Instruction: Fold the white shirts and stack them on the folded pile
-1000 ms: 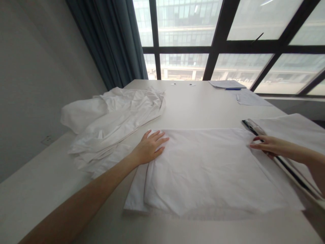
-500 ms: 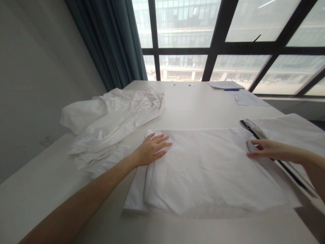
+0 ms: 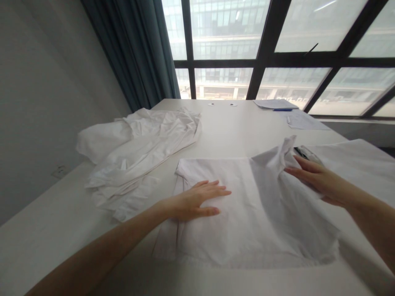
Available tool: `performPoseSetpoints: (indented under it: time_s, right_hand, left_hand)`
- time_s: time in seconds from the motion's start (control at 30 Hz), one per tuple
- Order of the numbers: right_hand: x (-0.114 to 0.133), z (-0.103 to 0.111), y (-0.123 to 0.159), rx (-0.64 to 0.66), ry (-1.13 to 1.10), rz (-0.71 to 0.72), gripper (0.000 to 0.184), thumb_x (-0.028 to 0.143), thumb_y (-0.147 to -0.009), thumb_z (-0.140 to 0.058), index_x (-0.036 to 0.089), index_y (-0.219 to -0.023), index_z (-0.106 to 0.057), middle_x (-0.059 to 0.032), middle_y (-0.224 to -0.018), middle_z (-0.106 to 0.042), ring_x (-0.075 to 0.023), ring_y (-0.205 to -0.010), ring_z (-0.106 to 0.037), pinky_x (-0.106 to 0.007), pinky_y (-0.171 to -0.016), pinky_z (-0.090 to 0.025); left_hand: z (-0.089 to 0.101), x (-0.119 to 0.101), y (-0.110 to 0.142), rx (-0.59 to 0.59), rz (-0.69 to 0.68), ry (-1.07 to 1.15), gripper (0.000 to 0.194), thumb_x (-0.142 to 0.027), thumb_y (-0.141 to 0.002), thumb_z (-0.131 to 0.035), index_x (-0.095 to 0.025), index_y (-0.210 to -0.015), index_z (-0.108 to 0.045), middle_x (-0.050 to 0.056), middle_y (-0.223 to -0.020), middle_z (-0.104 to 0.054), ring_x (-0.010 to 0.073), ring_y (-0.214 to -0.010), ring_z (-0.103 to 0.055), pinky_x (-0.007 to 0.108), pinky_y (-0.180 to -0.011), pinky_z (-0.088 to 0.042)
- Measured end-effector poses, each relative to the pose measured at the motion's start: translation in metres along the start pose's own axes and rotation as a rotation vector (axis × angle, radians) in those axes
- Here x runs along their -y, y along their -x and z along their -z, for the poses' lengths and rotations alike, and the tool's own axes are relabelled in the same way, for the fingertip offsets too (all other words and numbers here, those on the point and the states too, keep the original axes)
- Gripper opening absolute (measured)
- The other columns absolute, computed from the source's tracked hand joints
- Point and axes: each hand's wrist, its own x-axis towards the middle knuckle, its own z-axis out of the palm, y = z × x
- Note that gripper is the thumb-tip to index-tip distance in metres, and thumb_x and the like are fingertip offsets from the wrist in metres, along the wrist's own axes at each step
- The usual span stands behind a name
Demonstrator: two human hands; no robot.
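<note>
On the white table (image 3: 247,127), a flat white cloth (image 3: 216,234) lies in front of the person, between both hands. Left hand (image 3: 194,201): palm down on the cloth's left half, fingers open and spread, flat on the fabric, not gripping. Right hand (image 3: 317,181): at the cloth's far right corner, fingers extended and close together, tips against a raised peak of fabric (image 3: 285,154) that stands up from the cloth; whether they pinch it cannot be told. Left of the cloth, just beside it, lies a crumpled heap of white fabric (image 3: 138,152). To the right, a second white cloth (image 3: 358,164) lies partly over a dark-edged strip (image 3: 300,153), its kind unclear, close to the raised peak. At the table's far end lie two sheets of paper (image 3: 274,104) (image 3: 305,121) and a blue pen (image 3: 282,109). Behind the table stand a dark-framed window (image 3: 222,41) and a blue-grey curtain (image 3: 135,53).
</note>
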Motion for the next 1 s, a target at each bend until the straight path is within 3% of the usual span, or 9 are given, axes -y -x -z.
performPoseSetpoints:
  time_s: [0.1, 0.23, 0.37, 0.53, 0.7, 0.8, 0.9, 1.0]
  right_hand:
    - [0.019, -0.031, 0.012, 0.164, -0.321, -0.078, 0.052, 0.057, -0.085, -0.054, 0.031, -0.129, -0.053, -0.0071, -0.106, -0.072, -0.0282, -0.094, -0.068, -0.042, -0.076, -0.058]
    - [0.029, -0.058, 0.030, 0.368, -0.201, 0.064, 0.053, 0.055, -0.090, -0.051, 0.026, -0.134, -0.050, -0.0078, -0.113, -0.069, -0.0239, -0.096, -0.066, -0.037, -0.083, -0.055]
    - [0.037, -0.063, 0.044, 0.610, -0.064, 0.189, 0.048, 0.046, -0.095, -0.044, 0.030, -0.141, -0.045, -0.0065, -0.125, -0.064, -0.0239, -0.105, -0.064, -0.041, -0.093, -0.050]
    - [0.046, -0.056, 0.051, 0.642, 0.054, 0.337, 0.046, 0.037, -0.094, -0.047, 0.036, -0.140, -0.049, -0.0032, -0.136, -0.057, -0.0267, -0.123, -0.054, -0.046, -0.103, -0.043]
    - [0.051, -0.051, 0.052, 0.614, 0.178, 0.380, 0.053, 0.034, -0.090, -0.053, 0.034, -0.142, -0.046, -0.0060, -0.133, -0.059, -0.0281, -0.117, -0.057, -0.046, -0.098, -0.047]
    - [0.048, -0.048, 0.051, 0.548, 0.273, 0.353, 0.056, 0.035, -0.090, -0.054, 0.031, -0.144, -0.042, -0.0076, -0.133, -0.059, -0.0275, -0.113, -0.059, -0.045, -0.095, -0.048]
    - [0.045, -0.044, 0.050, 0.507, 0.404, 0.317, 0.053, 0.040, -0.089, -0.055, 0.025, -0.139, -0.048, -0.0103, -0.114, -0.067, -0.0288, -0.101, -0.063, -0.045, -0.088, -0.050]
    - [0.049, -0.039, 0.053, 0.538, 0.435, 0.255, 0.040, 0.042, -0.089, -0.053, 0.026, -0.126, -0.057, -0.0075, -0.092, -0.069, -0.0279, -0.091, -0.064, -0.042, -0.080, -0.051]
  left_hand:
    - [0.002, -0.001, -0.001, -0.043, 0.031, 0.276, 0.062, -0.061, -0.095, -0.036, -0.029, -0.148, -0.034, 0.006, -0.155, -0.033, 0.0252, -0.145, -0.023, 0.046, -0.119, -0.013]
    - [-0.007, 0.010, -0.008, -0.173, 0.058, 0.678, 0.081, -0.069, -0.089, -0.040, -0.023, -0.153, -0.020, 0.015, -0.149, -0.041, 0.0290, -0.138, -0.037, 0.049, -0.116, -0.020]
    - [-0.015, 0.021, -0.017, -0.321, 0.039, 0.957, 0.093, -0.068, -0.085, -0.051, -0.021, -0.154, -0.010, 0.018, -0.136, -0.054, 0.0312, -0.128, -0.050, 0.052, -0.111, -0.029]
    - [-0.013, 0.016, -0.022, -0.364, 0.042, 0.989, 0.088, -0.064, -0.087, -0.051, -0.026, -0.154, -0.009, 0.014, -0.138, -0.053, 0.0289, -0.127, -0.050, 0.050, -0.109, -0.033]
    - [-0.011, 0.018, -0.020, -0.365, 0.153, 0.937, 0.067, -0.059, -0.092, -0.042, -0.031, -0.151, -0.025, 0.007, -0.156, -0.030, 0.0274, -0.133, -0.042, 0.045, -0.108, -0.034]
    - [-0.012, 0.027, -0.020, -0.373, 0.147, 1.099, 0.058, -0.050, -0.092, -0.049, -0.027, -0.145, -0.040, 0.008, -0.155, -0.033, 0.0289, -0.133, -0.041, 0.045, -0.108, -0.032]
    - [-0.013, 0.032, -0.021, -0.373, 0.124, 1.242, 0.051, -0.045, -0.091, -0.055, -0.024, -0.137, -0.051, 0.009, -0.150, -0.040, 0.0293, -0.132, -0.041, 0.044, -0.107, -0.030]
    - [-0.014, 0.032, -0.022, -0.387, 0.125, 1.291, 0.047, -0.042, -0.088, -0.062, -0.024, -0.131, -0.058, 0.009, -0.144, -0.048, 0.0292, -0.131, -0.041, 0.044, -0.106, -0.031]
